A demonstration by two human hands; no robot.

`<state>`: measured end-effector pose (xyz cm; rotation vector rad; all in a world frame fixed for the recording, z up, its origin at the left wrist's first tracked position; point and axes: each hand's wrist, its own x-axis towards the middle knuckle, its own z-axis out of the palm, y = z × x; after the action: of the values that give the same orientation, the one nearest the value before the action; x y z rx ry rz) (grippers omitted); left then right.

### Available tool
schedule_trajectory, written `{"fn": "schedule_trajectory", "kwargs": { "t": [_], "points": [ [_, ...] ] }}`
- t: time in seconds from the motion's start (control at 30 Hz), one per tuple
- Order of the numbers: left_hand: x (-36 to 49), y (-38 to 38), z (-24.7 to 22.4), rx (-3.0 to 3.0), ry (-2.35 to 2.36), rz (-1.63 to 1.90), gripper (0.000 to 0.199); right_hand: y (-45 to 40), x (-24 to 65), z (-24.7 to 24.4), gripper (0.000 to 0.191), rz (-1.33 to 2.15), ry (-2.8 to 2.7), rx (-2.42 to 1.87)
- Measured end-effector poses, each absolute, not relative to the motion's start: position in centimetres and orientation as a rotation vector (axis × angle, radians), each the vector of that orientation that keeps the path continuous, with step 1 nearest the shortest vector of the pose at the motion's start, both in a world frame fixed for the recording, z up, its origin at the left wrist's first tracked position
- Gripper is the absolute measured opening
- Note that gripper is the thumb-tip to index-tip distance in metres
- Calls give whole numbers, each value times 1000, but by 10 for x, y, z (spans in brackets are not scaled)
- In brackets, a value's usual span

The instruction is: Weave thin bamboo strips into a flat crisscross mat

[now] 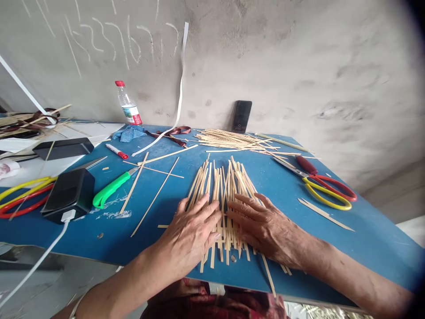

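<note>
The left hand [191,235] and the right hand [262,226] lie palm down on a panel of interlaced bamboo strips [229,208], which rests flat on a blue table [375,248] near its edge closest to the person. Both hands are open, with the fingers extended and slightly spread. Neither hand grips a strip; each rests on the panel's near half, and the fingertips of the two hands point toward each other across its middle with a narrow gap between them. The panel's far strip ends fan out beyond the fingers, while its near ends project past the hands toward the table edge. A pile of loose bamboo strips [229,139] lies farther back on the table, beyond the panel. Scissors with red and yellow handles [327,188] lie to the right of the right hand, well apart from it. To the left of the left hand are a green-handled craft knife [111,189] and several separate long strips [156,195], the nearest lying just beside the panel. A black power adapter [68,195] with a white cable [43,257] sits farther left. A black phone [241,116] leans against the concrete wall [332,66] behind the table.
</note>
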<state>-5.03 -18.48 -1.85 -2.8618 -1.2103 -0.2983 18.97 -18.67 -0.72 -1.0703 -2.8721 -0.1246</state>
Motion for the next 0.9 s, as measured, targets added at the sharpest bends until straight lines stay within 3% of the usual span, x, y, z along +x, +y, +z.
{"fn": "schedule_trajectory", "kwargs": {
  "t": [0.9],
  "points": [
    [-51, -186, -17, -2890, -1047, -346, 24, -184, 188, -3, 28, -56, -2846, -939]
  ]
}}
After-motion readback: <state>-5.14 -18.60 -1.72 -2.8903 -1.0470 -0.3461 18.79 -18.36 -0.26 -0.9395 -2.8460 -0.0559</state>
